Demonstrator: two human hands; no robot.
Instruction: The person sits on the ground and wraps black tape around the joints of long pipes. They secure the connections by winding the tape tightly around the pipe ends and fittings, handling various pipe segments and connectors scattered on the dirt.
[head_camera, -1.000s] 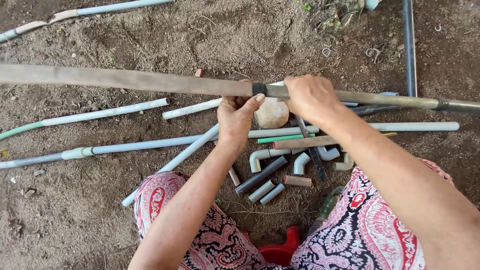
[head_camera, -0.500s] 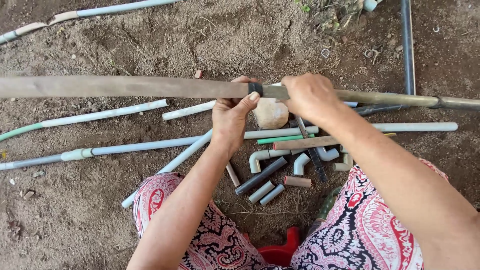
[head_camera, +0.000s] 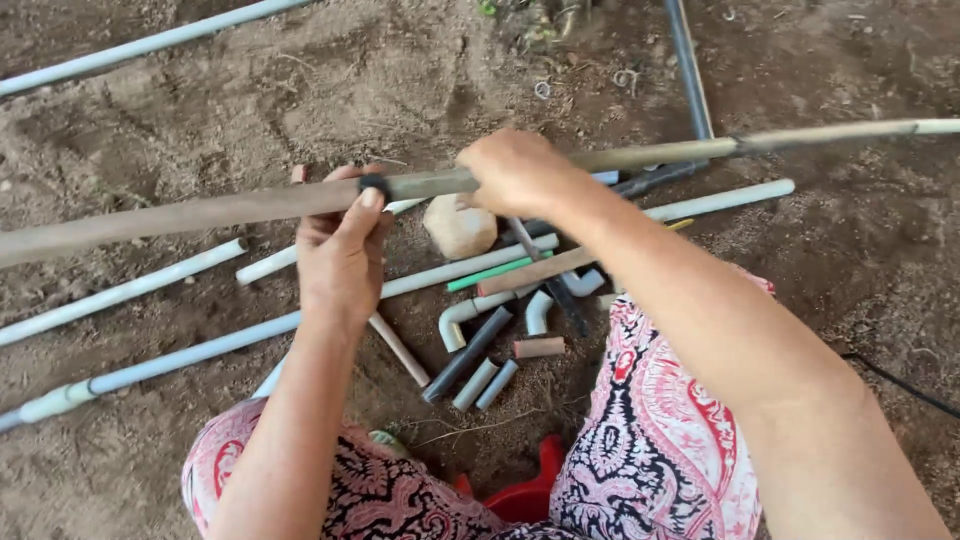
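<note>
Brown and weathered, a long flat wooden-looking strip (head_camera: 200, 212) runs from the left edge of the frame toward the centre, where it meets a thinner tan pole (head_camera: 800, 135) that carries on to the upper right edge. A dark band (head_camera: 374, 184) marks the join. The person's left hand (head_camera: 340, 255) sits just under this join, fingers (head_camera: 330, 225) curled shut around the strip and the thumb pressed up against the band, seemingly to pin it. The right hand (head_camera: 515, 172) is closed over the pole a little to the right, knuckles up, apparently steadying the two lengths in line. Held this way, the whole piece hangs level above the ground, clear of the clutter below.

Beneath the hands lies a rounded pale stone (head_camera: 460, 227), and around it a scatter of pipe pieces: short grey plastic offcuts (head_camera: 485, 384), curved grey elbow fittings (head_camera: 455, 318), a thin green tube (head_camera: 497, 271) and a brownish stub (head_camera: 538, 347). Long white plastic pipes (head_camera: 120, 290) slant across the left half, another (head_camera: 720, 200) reaches right, and a dark pipe (head_camera: 688, 70) rises to the top edge.

All of it rests on bare, dry, crumbly brown soil (head_camera: 200, 100), outdoors by the look of it. Red-patterned trousers (head_camera: 660, 440) fill the bottom, with something red and plastic (head_camera: 520, 490) between the knees.
</note>
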